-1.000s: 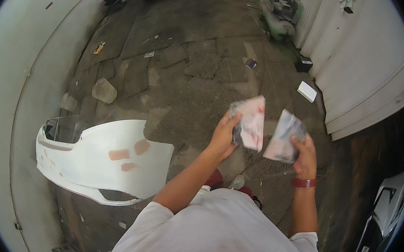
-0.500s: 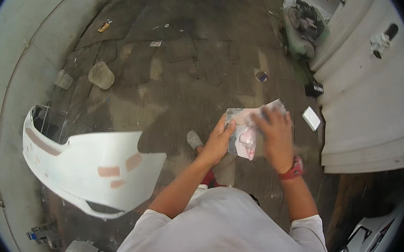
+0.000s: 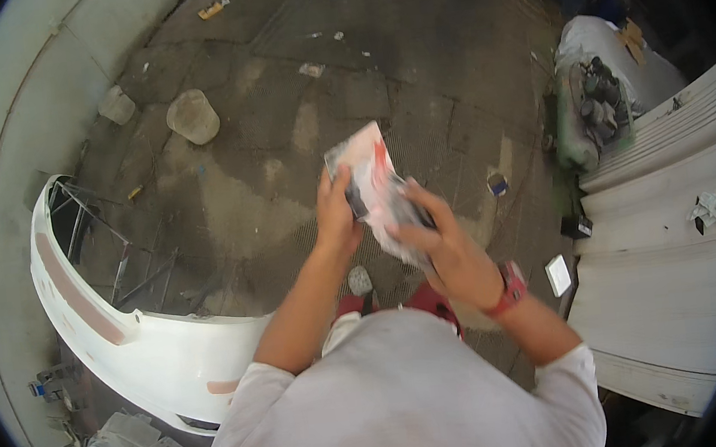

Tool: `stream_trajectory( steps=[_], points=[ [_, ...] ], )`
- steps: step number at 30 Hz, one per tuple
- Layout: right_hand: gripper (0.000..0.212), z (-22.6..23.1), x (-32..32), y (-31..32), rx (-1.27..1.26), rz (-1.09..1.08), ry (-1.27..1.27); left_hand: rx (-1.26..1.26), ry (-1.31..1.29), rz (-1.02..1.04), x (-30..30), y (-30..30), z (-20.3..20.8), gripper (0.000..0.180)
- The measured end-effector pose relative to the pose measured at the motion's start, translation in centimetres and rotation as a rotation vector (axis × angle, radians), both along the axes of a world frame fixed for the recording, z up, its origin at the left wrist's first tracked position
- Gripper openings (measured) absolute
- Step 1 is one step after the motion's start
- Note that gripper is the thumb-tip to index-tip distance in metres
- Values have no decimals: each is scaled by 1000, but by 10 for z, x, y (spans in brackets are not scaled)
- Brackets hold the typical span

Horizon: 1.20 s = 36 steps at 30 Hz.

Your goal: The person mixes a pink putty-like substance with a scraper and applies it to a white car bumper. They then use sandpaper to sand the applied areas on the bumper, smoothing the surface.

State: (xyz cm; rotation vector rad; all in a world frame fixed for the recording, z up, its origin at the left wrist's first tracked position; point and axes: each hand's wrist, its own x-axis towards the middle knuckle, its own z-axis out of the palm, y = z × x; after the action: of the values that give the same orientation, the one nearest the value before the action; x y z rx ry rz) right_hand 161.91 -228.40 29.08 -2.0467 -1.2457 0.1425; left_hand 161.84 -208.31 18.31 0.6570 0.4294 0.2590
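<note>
My left hand [image 3: 337,212] is closed on the edge of a flat mixing board [image 3: 363,139], held tilted in front of my chest. Pale pink putty [image 3: 364,174] is smeared across it, with a bright red streak [image 3: 382,161] near its right edge. My right hand [image 3: 451,249], with a red watch on the wrist, is at the board's lower right. Its thumb and fingers close around a flat dark grey piece [image 3: 411,212] against the putty. Motion blurs that piece, and I cannot tell its exact kind.
A white car bumper [image 3: 162,341] with brownish-pink patches rests on a metal stand [image 3: 123,268] at left. A pale bucket [image 3: 193,117] stands beyond it. On the right are a large white panel [image 3: 663,259], a small white box [image 3: 558,276] and a greenish container [image 3: 576,129] full of dark items.
The board has turned and moved up and left. A red streak now shows on the putty. My right hand has moved to the board's lower right; the whole view has swung.
</note>
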Motion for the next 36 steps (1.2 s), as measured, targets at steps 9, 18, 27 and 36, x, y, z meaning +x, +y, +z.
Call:
stream_trajectory(
  steps=[9, 18, 27, 36],
  points=[
    [69, -75, 240, 80, -394, -109, -350, 169, 11, 113, 112, 86, -35, 43],
    [63, -41, 421, 192, -311, 144, -250, 356, 212, 270, 305, 170, -63, 42],
    [63, -70, 625, 258, -376, 82, -253, 174, 100, 326, 486, 252, -20, 41],
    [61, -72, 722, 427, -225, 310, -421, 573, 251, 472, 618, 386, -38, 42]
  ],
)
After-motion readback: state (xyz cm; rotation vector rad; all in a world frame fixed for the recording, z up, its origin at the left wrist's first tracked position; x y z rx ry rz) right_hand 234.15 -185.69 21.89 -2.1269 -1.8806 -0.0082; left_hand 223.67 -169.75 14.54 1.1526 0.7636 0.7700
